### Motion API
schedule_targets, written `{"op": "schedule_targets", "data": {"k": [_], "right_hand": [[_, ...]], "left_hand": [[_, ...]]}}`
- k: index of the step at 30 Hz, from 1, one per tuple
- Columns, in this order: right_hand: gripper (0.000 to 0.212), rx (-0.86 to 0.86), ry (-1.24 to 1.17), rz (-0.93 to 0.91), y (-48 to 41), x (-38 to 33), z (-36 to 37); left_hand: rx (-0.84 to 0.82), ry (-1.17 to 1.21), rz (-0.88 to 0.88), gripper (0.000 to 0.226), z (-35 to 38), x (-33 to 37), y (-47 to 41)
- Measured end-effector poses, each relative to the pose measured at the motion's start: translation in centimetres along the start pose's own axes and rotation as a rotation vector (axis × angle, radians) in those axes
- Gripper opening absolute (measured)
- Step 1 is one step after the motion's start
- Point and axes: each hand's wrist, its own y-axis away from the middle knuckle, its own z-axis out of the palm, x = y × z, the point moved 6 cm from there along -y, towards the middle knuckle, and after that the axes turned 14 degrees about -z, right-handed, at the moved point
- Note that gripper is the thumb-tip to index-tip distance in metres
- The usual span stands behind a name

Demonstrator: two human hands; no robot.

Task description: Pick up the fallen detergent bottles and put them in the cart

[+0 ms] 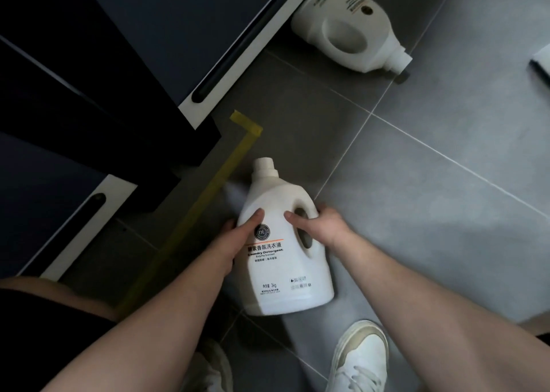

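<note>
On the grey tile floor right below you, the near bottle lies on its back, label up, with its cap pointing away from you. Your left hand grips its left side, thumb across the front just above the round logo and fingers curled under the edge. Your right hand holds the handle, thumb on the front and fingers wrapped round the outer side. The far bottle lies on its side well apart, at the upper right, neck toward the lower right, beside the white rim of a dark-blue unit; you cannot tell whether that is the cart. Yellow tape runs along the floor just left of the near bottle. Your white shoe stands near its base.
</note>
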Motion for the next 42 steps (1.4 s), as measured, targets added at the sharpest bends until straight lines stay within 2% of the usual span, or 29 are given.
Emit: {"op": "schedule_targets", "data": {"k": [1,4,7,8,10,14,18,21,27,30,36,42], "right_hand": [[0.081,0.008,-0.008,-0.012,0.1,-0.1,-0.3],[0.091,0.047,-0.051,-0.077,0.2,-1.1,-1.5],[0.072,0.11,-0.107,-0.172,0.5,-3.2,-3.3],[0.067,0.127,-0.115,-0.209,0.6,-4.0,-3.9],[0.07,0.178,-0.14,-0.285,0.6,-5.3,-5.1],[0.097,0.273,-0.192,-0.425,0.7,-6.6,-6.8],[0.085,0.279,-0.174,-0.503,1.3,-6.3,-7.9],[0.085,0.193,-0.044,-0.528,2.5,-6.8,-8.1],[0.099,0.016,0.132,-0.611,4.5,-8.2,-7.3],[0.112,-0.012,0.134,-0.616,5.2,-8.0,-7.0],[0.106,-0.095,0.118,-0.617,5.8,-7.4,-6.4],[0.106,-0.064,0.133,-0.613,5.9,-7.4,-6.1]], "left_hand": [[-0.007,0.008,0.025,0.123,0.1,0.5,0.4],[-0.002,0.002,0.12,0.104,0.4,2.5,2.0],[0.008,0.028,0.252,0.068,0.8,5.4,3.9],[0.017,0.029,0.297,0.064,0.8,6.4,4.5],[0.013,0.014,0.383,0.069,0.9,8.3,5.9],[0.061,-0.184,0.57,0.082,0.8,11.3,8.0],[0.067,-0.422,0.67,0.096,0.8,12.3,8.8],[0.059,-0.581,0.681,0.116,0.0,11.8,9.0],[0.061,-0.861,0.751,0.111,-0.1,10.1,11.0],[0.052,-0.882,0.759,0.11,-0.3,9.4,10.9],[0.041,-0.887,0.807,0.111,-0.3,8.7,10.7],[0.084,-0.796,0.832,0.115,0.2,8.9,9.9]]}}
